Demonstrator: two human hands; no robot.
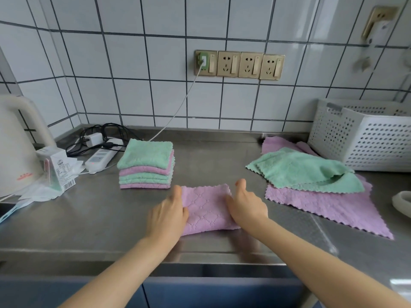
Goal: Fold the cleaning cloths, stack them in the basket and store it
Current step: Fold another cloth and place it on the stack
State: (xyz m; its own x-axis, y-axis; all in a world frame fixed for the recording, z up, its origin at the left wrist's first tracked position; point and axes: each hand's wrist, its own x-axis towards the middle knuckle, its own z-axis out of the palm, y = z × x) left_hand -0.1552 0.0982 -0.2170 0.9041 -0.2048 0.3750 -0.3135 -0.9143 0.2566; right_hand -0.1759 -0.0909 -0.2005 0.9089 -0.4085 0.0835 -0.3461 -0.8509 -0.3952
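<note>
We've got a purple cloth (208, 208), quilted pattern with zigzag edges, folded to a rectangle near the counter (89, 218) front edge. Our left hand (168, 215) and right hand (245, 206) press flat on its two sides, fingers spread. Folded stack (146, 164) sits behind-left, white basket (364, 138) far right.

basket (364, 138) cropped right, kettle (15, 143) cropped left
</note>
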